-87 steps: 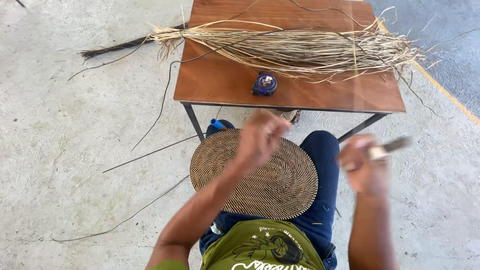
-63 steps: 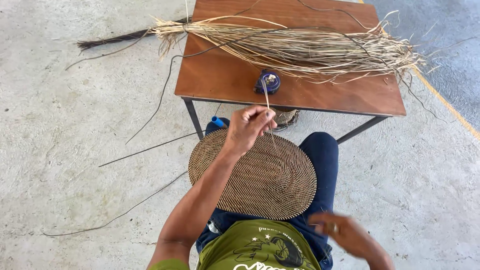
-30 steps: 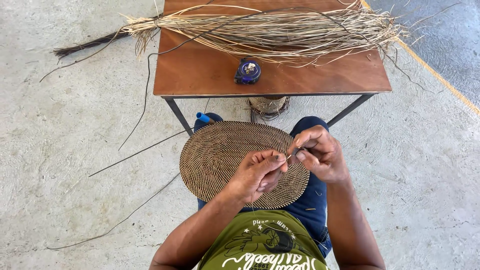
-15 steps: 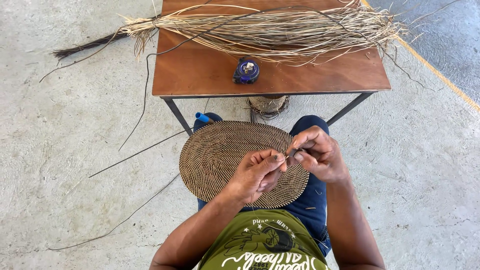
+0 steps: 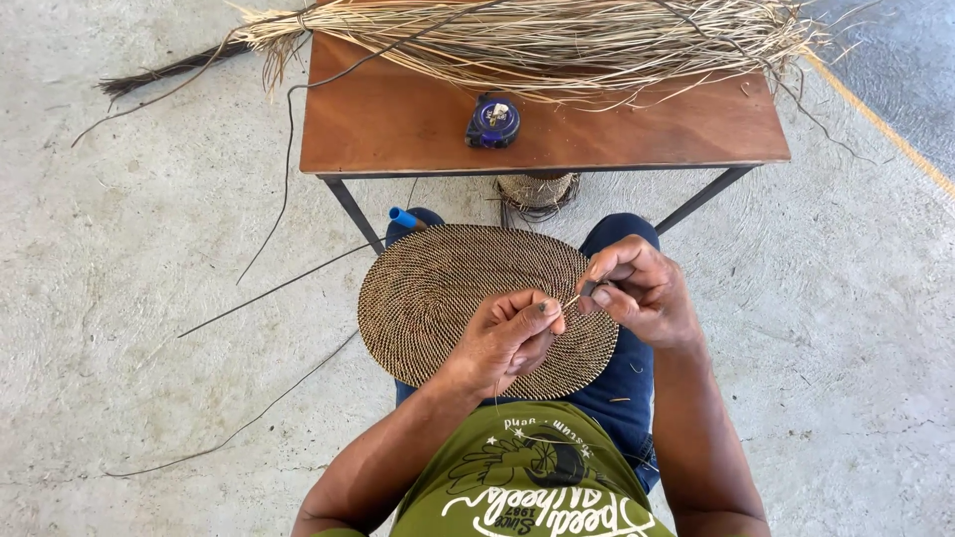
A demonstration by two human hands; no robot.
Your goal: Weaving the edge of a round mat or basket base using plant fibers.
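Note:
An oval woven mat (image 5: pixel 448 293) of dark and pale fibre lies across my lap. My left hand (image 5: pixel 509 336) rests on the mat's near right part, fingers pinched on a thin pale strand (image 5: pixel 572 298). My right hand (image 5: pixel 637 293) hovers just to the right of it, fingertips closed on a small thin tool or needle at the strand's other end. The two hands almost touch above the mat.
A brown wooden table (image 5: pixel 398 119) on metal legs stands in front of me, with a long bundle of dried grass fibre (image 5: pixel 557 40) and a blue tape measure (image 5: pixel 492 121) on it. A small woven piece (image 5: pixel 537 191) sits under the table. Loose strands (image 5: pixel 269 293) lie on the concrete floor at left.
My left hand came down from the mat's far edge to its near right part. My right hand swung in from the right to meet it. Over the last second both stayed nearly still.

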